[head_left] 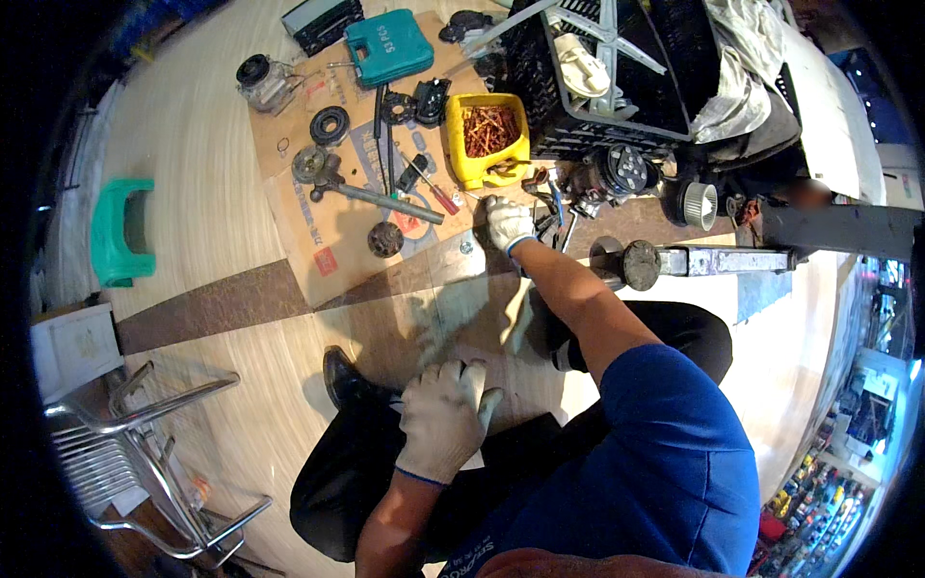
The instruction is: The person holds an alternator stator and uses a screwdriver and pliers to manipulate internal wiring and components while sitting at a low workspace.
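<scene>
Right hand [507, 223], gloved, reaches out and curls onto the small metal parts [551, 214] on the floor beside the yellow tub [462, 164], likely stiff, light, pinch-sized bits, while the left hand [443, 416] rests open, holding nothing, on the knee.

Wood floor [202, 202] carries flattened cardboard sheet [332, 226], green stool [122, 231], metal chair [145, 453]

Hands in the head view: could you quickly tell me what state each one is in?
Left hand: open, fingers spread, resting flat on the knee, holding nothing.
Right hand: reaching to the cardboard's edge; grip cannot be told.
</scene>
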Motion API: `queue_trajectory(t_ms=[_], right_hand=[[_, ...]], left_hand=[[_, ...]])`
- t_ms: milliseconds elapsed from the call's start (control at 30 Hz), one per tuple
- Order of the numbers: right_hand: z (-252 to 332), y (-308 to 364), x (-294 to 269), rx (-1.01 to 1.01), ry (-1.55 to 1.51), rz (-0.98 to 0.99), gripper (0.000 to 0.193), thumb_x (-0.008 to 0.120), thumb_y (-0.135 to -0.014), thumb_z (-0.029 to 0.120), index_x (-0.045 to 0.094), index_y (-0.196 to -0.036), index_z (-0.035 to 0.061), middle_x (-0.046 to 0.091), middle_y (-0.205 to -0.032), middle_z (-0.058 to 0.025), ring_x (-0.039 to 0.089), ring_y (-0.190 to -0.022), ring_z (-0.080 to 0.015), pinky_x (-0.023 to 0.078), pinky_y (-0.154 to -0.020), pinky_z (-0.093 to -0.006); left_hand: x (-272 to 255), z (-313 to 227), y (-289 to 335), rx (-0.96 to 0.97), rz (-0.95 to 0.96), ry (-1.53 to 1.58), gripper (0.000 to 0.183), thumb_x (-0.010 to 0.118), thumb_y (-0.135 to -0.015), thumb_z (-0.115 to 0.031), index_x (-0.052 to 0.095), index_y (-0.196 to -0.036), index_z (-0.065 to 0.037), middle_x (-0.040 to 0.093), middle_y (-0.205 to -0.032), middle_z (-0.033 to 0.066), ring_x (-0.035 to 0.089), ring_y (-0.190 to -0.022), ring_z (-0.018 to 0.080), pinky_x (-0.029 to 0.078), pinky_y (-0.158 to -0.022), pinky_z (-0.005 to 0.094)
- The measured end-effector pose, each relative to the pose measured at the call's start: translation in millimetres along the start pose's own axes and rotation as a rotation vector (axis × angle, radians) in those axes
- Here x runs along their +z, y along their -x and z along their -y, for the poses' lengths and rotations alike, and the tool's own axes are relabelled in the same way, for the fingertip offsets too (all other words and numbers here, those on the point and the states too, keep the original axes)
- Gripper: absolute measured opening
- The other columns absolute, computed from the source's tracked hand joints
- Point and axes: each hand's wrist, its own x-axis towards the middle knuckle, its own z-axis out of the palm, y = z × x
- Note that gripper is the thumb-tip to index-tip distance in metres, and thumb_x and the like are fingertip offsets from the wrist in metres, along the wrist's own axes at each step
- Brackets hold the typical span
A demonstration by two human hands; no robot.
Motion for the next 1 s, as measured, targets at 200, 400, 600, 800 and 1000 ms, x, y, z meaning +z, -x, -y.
queue_trajectory(t_ms=[200,400,600,800,1000], right_hand=[[10,55,-24,-0.134,-0.026,-0.046,0.024,0.057,-0.082,0.022,0.061,-0.102,0.0094,0.066,-0.09,-0.0102,0.068,-0.079,-0.0268,0.055,-0.066,-0.0417],[19,99,-90,-0.331,0.206,0.657,0.031,0.065,-0.088,0.038,0.073,-0.109,0.0161,0.072,-0.11,-0.0104,0.069,-0.103,-0.0268,0.054,-0.09,-0.036],[9,135,-179,-0.413,-0.048,0.601,0.032,0.064,-0.089,0.04,0.074,-0.099,0.0116,0.071,-0.096,-0.0181,0.069,-0.092,-0.0367,0.055,-0.08,-0.046],[34,185,-263,-0.306,-0.22,0.509,0.036,0.063,-0.09,0.045,0.072,-0.093,0.0096,0.069,-0.088,-0.0223,0.067,-0.088,-0.0402,0.053,-0.074,-0.0492],[30,209,-170,-0.308,-0.24,0.589,0.038,0.06,-0.09,0.043,0.072,-0.109,0.0122,0.071,-0.097,-0.0208,0.068,-0.093,-0.0396,0.053,-0.083,-0.0474]], left_hand=[[-9,-11,6,0.045,-0.098,-0.058,0.035,0.069,-0.087,-0.041,0.066,-0.107,-0.012,0.064,-0.098,0.0122,0.064,-0.09,0.0321,0.053,-0.076,0.0458],[-7,-15,16,0.042,-0.098,-0.16,0.036,0.068,-0.087,-0.045,0.066,-0.101,-0.012,0.067,-0.097,0.0106,0.066,-0.092,0.0304,0.053,-0.075,0.0464],[-8,-13,27,0.096,-0.15,-0.204,0.035,0.063,-0.091,-0.044,0.063,-0.106,-0.012,0.068,-0.1,0.0109,0.066,-0.096,0.0301,0.053,-0.074,0.0437],[-44,81,49,0.128,-0.795,-0.56,0.038,0.063,-0.091,-0.037,0.066,-0.12,-0.013,0.069,-0.112,0.0149,0.067,-0.103,0.0322,0.051,-0.092,0.0452],[-155,103,73,-0.168,-0.983,1.201,0.051,0.051,-0.103,-0.04,0.055,-0.135,-0.001,0.064,-0.125,0.013,0.063,-0.109,0.0251,0.049,-0.09,0.0384]])
